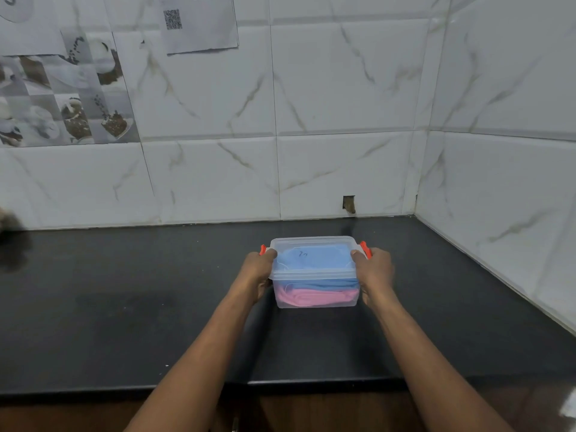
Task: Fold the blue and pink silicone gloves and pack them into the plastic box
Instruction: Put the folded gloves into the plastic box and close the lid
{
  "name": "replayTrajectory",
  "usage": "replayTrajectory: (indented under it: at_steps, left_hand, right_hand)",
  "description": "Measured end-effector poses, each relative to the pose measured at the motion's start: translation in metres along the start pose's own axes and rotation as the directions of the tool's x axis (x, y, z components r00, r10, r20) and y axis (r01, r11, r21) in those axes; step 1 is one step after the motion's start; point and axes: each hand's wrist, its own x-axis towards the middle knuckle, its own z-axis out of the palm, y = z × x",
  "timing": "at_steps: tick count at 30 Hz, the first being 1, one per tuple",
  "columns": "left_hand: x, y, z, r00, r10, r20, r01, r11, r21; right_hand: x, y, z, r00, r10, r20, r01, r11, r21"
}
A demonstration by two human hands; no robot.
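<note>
A clear plastic box (314,302) with its lid on and orange side clips stands on the black counter. Through its walls I see the folded blue glove (314,260) on top and the folded pink glove (314,297) beneath it. My left hand (257,271) grips the box's left end, thumb over the lid edge by the left clip. My right hand (372,269) grips the right end the same way, thumb on the lid beside the right orange clip.
The black counter (156,307) runs back to a white marble-tiled wall (343,120) behind and on the right. Its front edge lies near my forearms. A dark blurred object (9,222) sits at the far left.
</note>
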Motion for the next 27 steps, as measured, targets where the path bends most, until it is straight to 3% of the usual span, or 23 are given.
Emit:
replayTrajectory:
  at_steps: [15,27]
  left_hand:
    - [0.007,-0.002,-0.003,0.999,-0.030,0.012,0.028,0.988,0.150]
    - [0.012,0.006,-0.003,0.999,0.050,-0.017,-0.035,0.870,0.492]
  right_hand:
    - [0.000,0.000,0.007,0.989,-0.130,-0.065,0.123,0.987,-0.103]
    - [0.000,0.001,0.007,0.990,-0.125,-0.064,0.117,0.987,-0.113]
